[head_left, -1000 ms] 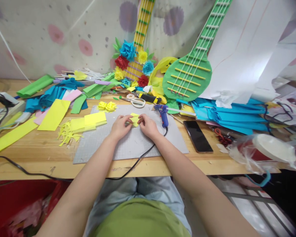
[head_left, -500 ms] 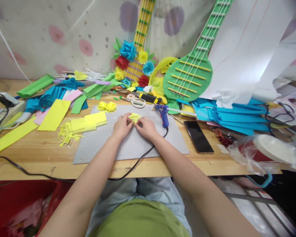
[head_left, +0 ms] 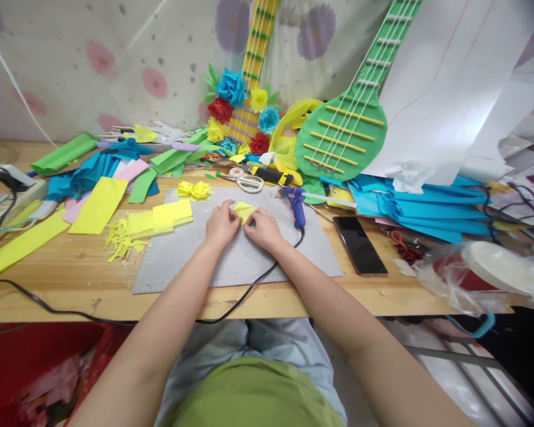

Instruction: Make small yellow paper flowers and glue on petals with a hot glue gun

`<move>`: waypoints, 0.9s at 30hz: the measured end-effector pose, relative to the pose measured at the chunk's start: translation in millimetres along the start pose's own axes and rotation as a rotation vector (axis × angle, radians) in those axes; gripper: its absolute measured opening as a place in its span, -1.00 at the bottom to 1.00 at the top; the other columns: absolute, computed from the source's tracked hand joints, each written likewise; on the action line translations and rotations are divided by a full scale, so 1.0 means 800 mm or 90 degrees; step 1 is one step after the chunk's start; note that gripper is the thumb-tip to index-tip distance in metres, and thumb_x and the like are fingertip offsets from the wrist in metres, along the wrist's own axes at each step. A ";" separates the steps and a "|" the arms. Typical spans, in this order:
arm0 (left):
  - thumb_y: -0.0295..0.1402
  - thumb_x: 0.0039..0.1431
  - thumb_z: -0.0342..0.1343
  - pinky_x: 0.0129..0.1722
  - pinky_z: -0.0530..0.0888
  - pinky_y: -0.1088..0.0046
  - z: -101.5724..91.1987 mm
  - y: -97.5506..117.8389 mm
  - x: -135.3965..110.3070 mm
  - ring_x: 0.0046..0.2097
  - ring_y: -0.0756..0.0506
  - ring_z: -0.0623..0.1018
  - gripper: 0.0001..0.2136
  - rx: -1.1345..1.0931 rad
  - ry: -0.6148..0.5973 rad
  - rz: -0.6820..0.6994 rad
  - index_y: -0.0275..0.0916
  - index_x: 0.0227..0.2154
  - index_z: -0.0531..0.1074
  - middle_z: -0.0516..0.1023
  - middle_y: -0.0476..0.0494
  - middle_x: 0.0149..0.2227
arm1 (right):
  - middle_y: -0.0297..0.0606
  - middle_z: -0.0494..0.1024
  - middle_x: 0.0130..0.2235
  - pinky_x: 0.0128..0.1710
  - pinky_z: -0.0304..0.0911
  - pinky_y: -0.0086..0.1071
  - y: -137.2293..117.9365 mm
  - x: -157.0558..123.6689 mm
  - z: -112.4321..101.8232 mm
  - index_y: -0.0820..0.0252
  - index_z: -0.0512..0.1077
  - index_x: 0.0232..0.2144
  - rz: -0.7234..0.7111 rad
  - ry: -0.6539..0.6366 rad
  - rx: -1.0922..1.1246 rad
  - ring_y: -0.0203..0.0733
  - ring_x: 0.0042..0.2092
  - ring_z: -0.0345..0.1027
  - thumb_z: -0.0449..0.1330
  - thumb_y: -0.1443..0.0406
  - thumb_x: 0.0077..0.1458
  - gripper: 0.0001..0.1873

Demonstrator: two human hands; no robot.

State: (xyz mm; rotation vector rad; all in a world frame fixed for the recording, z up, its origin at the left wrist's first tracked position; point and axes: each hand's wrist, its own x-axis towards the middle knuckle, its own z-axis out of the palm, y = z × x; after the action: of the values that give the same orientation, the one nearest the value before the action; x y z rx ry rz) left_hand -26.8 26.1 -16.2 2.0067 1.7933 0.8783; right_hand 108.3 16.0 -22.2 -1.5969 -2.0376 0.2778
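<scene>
Workbench (head_left: 84, 279) of pale wood, grey cutting mat (head_left: 249, 261) centred.

A cutting mat (head_left: 231, 261) lies on the table (head_left: 71, 279), at its near edge. Both hands rest on the mat, the left hand (head_left: 220, 224) and right hand (head_left: 262, 228) side by side, a folded paper piece (head_left: 242, 211) between their fingertips. A glue gun (head_left: 296, 204) lies just right of the right hand; a phone (head_left: 359, 244) lies further right, off the mat. Scissors (head_left: 245, 179) lie behind the mat. Paper flowers (head_left: 194, 190) sit at the mat's far left corner, stacked paper sheets (head_left: 160, 216) left of the left hand. Two paper guitars (head_left: 342, 133) lean against the wall behind.
</scene>
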 end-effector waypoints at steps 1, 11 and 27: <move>-0.38 -0.01 0.07 -0.23 0.32 0.38 0.000 0.001 -0.001 -0.17 -0.11 0.43 -0.59 0.011 0.001 0.005 -0.17 -0.04 0.25 0.51 -0.04 -0.34 | -0.19 0.40 -0.34 -0.18 0.14 -0.31 -0.001 0.000 -0.001 0.19 0.40 -0.52 0.001 -0.001 -0.001 -0.17 -0.25 0.24 0.10 0.30 -0.04 -0.89; -0.40 0.01 0.06 -0.28 0.31 0.41 -0.003 0.007 -0.003 -0.12 -0.11 0.39 -0.74 0.074 -0.016 0.019 -0.13 -0.18 0.32 0.49 -0.04 -0.36 | -0.25 0.40 -0.34 -0.19 0.12 -0.36 0.001 -0.001 -0.002 0.18 0.38 -0.44 -0.002 0.007 0.017 -0.19 -0.25 0.23 0.11 0.29 -0.05 -0.91; -0.32 -0.02 0.10 -0.03 0.28 0.28 0.000 -0.007 -0.005 -0.09 -0.18 0.28 -0.89 0.096 0.027 0.124 -0.20 -0.41 0.45 0.37 -0.17 -0.24 | -0.29 0.36 -0.34 -0.17 0.13 -0.37 0.006 0.001 -0.008 0.13 0.46 -0.38 0.001 -0.047 0.075 -0.24 -0.25 0.22 0.16 0.30 -0.04 -0.89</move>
State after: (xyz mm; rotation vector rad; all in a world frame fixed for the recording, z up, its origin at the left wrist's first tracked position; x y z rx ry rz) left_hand -31.3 23.4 -20.4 2.3048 1.7560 0.8701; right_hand 115.4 17.3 -19.0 -1.5367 -2.0345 0.4548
